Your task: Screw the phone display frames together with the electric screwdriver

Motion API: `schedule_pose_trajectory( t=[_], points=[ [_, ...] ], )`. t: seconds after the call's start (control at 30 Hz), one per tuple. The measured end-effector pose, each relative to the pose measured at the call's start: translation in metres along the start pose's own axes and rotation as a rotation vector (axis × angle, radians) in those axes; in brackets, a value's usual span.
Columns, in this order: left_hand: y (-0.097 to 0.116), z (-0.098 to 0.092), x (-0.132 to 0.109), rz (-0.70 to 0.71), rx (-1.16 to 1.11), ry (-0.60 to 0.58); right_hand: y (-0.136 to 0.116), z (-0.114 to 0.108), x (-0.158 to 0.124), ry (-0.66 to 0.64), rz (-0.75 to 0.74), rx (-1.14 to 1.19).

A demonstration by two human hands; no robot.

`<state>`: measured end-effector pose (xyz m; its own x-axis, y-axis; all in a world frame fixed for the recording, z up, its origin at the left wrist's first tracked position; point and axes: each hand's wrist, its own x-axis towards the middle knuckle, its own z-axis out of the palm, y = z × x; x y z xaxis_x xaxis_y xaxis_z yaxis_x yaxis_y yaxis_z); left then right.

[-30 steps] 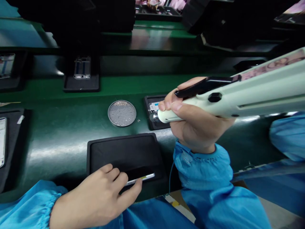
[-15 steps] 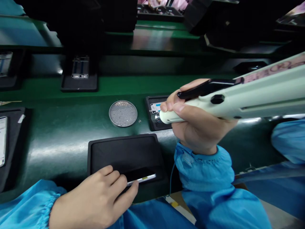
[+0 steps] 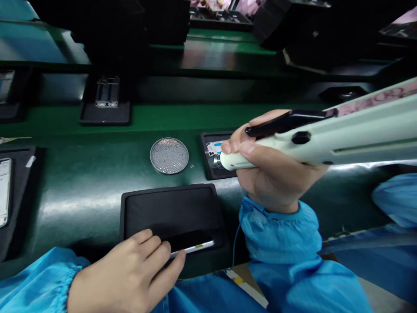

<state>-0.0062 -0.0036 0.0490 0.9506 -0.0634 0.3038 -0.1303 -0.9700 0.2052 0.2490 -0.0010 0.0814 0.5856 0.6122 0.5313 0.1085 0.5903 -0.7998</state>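
My left hand (image 3: pixel 127 271) grips the edge of a black smartphone (image 3: pixel 192 245), which lies face down or dark side up on a black rubber mat (image 3: pixel 169 208). The fingers cover the phone's left end. My right hand (image 3: pixel 273 174) holds a pale green electric screwdriver (image 3: pixel 325 143) with a black trigger. Its metal bit end reaches down over an opened phone body (image 3: pixel 213 148) in a small black tray (image 3: pixel 208 170). The bit's tip is hidden behind the screwdriver's nose and my fingers.
A round perforated metal screw dish (image 3: pixel 169 155) sits on the green bench (image 3: pixel 74 204) beside the small tray. A phone (image 3: pixel 4 191) lies on a black mat at the left. A phone frame (image 3: pixel 107 92) sits on a tray behind. A blue sleeve (image 3: pixel 394 200) shows at the right.
My left hand has slid slightly down and left along the phone. The screwdriver and right hand have shifted slightly right with the view, still over the small tray.
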Motion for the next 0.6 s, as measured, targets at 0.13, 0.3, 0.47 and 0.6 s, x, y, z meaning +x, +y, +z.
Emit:
schedule_pose_trajectory(
  t=[0.13, 0.3, 0.47, 0.6],
  points=[
    [0.0009, -0.0011, -0.0061, -0.013, -0.016, 0.049, -0.0008, 0.0017, 0.0011, 0.031, 0.015, 0.017],
    [0.0009, 0.0, -0.0067, -0.009, -0.013, 0.036, 0.0001, 0.0019, -0.0008, 0.017, -0.001, 0.005],
    [0.0, 0.0009, -0.0079, -0.004, -0.025, 0.063, 0.0005, 0.0005, -0.0013, 0.006, -0.012, -0.024],
    [-0.0002, 0.0014, -0.0095, -0.011, -0.027, 0.076, 0.0016, -0.0007, -0.0012, -0.012, -0.009, -0.064]
  ],
)
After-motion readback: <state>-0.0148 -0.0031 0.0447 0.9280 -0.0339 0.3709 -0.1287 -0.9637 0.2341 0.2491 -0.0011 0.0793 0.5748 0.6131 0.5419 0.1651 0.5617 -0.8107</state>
